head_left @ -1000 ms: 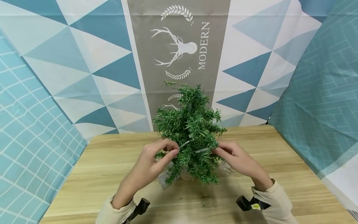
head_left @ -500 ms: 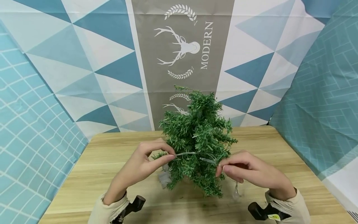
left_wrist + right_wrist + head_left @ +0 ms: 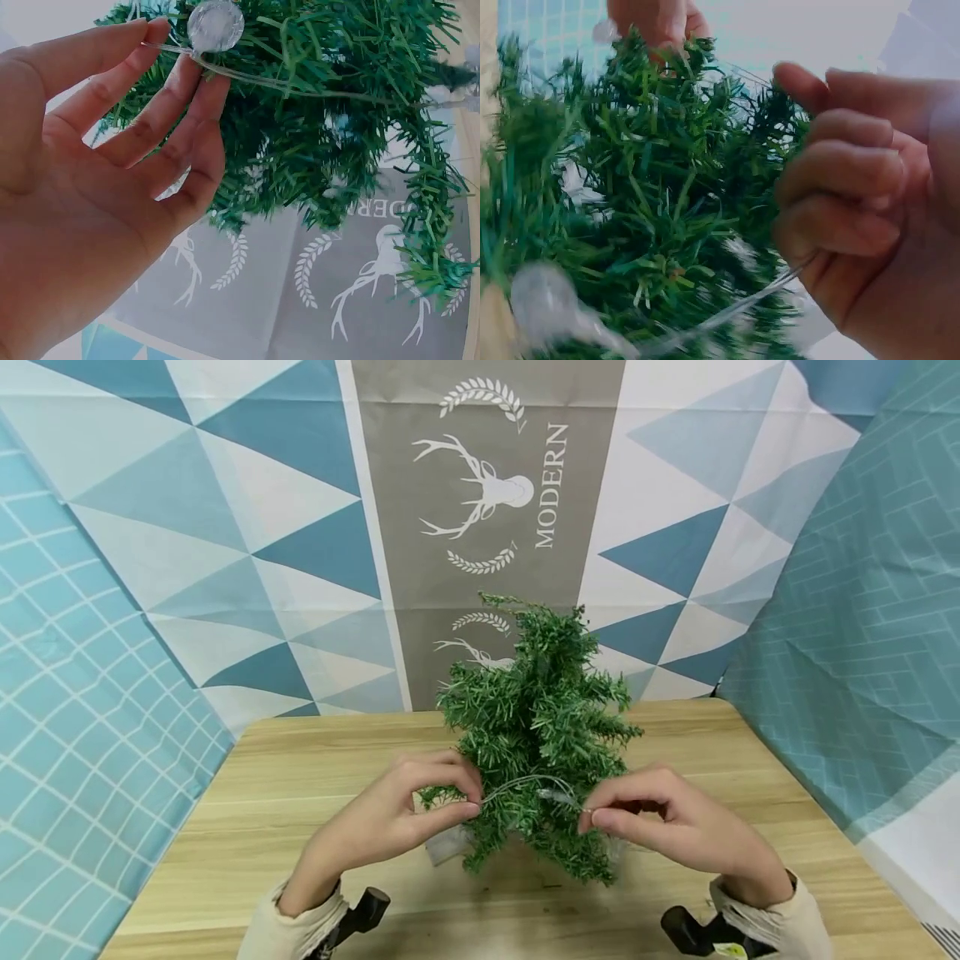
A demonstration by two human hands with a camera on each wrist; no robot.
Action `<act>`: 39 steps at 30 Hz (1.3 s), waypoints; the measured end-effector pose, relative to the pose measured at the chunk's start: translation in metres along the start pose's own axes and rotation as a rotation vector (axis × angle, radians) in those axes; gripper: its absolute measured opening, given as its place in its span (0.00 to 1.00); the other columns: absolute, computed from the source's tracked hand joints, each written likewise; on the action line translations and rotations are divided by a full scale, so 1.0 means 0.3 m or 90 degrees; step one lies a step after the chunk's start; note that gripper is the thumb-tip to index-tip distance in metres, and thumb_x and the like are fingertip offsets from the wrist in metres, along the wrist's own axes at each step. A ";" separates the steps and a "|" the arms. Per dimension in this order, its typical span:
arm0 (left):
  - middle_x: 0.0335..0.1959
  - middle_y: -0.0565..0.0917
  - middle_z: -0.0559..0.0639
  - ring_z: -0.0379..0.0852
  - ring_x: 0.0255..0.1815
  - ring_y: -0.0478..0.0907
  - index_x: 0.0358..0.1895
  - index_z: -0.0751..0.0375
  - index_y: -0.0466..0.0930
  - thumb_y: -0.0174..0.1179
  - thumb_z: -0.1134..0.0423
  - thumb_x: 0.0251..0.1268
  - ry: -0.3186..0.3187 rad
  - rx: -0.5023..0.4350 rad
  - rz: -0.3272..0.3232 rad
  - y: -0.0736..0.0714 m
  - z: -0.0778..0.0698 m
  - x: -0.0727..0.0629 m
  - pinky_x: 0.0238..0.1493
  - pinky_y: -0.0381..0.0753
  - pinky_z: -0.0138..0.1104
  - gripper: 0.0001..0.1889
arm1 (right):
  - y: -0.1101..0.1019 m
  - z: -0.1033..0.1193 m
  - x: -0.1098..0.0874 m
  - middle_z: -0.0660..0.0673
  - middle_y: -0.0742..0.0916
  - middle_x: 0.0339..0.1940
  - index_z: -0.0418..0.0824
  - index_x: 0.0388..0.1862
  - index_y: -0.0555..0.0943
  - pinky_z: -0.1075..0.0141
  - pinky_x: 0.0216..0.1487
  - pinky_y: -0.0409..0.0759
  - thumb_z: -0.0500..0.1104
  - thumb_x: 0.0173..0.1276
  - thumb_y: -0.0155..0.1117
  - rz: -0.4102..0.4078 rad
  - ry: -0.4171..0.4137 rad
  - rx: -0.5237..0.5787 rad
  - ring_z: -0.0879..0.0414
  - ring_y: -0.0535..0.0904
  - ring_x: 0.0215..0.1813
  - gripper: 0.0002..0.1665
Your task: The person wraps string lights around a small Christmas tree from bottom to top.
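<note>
A small green artificial Christmas tree [image 3: 540,727] stands on the wooden table, its base mostly hidden by low branches. Across its front runs a clear string-light wire [image 3: 525,781], arching between my two hands. My left hand [image 3: 408,818] pinches the wire between thumb and index finger at the tree's left side. Just past those fingertips, the left wrist view shows a round clear bulb [image 3: 215,26]. My right hand [image 3: 671,822] pinches the wire at the right, with the other fingers curled in. Wire also trails below that hand, near a blurred clear bulb [image 3: 546,304].
A pale grey block-like piece [image 3: 448,843] pokes out beneath the left branches. The wooden table [image 3: 300,760] is backed by a patterned cloth [image 3: 292,527] with a deer print. Blue cloths [image 3: 847,677] hang at both sides. Dark cameras [image 3: 682,931] sit on both wrists.
My right hand has moved right and toward me, and my left hand lower, both with the wire. The wire drew straighter, then slackened into an arch. The tree now sits farther right in view.
</note>
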State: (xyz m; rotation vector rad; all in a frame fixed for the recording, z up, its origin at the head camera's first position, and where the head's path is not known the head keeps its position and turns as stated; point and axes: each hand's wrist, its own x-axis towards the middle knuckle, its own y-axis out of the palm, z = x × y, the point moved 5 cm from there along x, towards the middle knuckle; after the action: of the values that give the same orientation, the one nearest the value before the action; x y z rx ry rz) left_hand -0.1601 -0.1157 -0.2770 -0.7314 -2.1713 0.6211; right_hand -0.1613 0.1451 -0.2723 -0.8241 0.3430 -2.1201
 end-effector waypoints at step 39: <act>0.44 0.79 0.39 0.38 0.49 0.78 0.44 0.49 0.74 0.65 0.63 0.65 -0.124 0.133 0.068 0.052 0.017 -0.007 0.54 0.80 0.41 0.10 | -0.157 -0.045 -0.178 0.43 0.79 0.24 0.37 0.47 0.76 0.69 0.22 0.79 0.15 0.67 0.42 0.178 0.035 0.105 0.56 0.76 0.23 0.24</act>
State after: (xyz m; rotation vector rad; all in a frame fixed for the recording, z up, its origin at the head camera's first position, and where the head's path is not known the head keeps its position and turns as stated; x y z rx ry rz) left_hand -0.1581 -0.1069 -0.2908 -0.7023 -2.2089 0.9958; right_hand -0.1742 0.2157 -0.2826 -0.5867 0.2896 -1.8831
